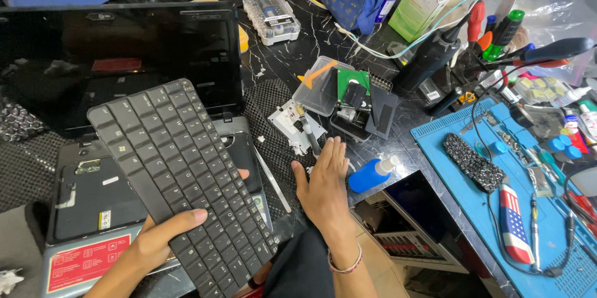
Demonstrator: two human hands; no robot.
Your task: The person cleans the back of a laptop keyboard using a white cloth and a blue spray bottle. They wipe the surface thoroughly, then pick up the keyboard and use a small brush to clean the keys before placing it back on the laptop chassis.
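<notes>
Keyboard (180, 180) already off laptop (93, 211), lifted tilted over open base, left hand (155, 242) gripping lower edge, thumb on keys. Right hand (323, 186) flat, fingers spread, holding nothing, resting on mesh mat (273, 118) beside tweezers (272, 180). Laptop insides look untouched so far.

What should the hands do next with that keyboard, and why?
Probably set the keyboard aside. The left hand holds it lifted off the open laptop, covering the bay beneath, while the right hand lies flat on the mat beside the tweezers, holding nothing.
</notes>
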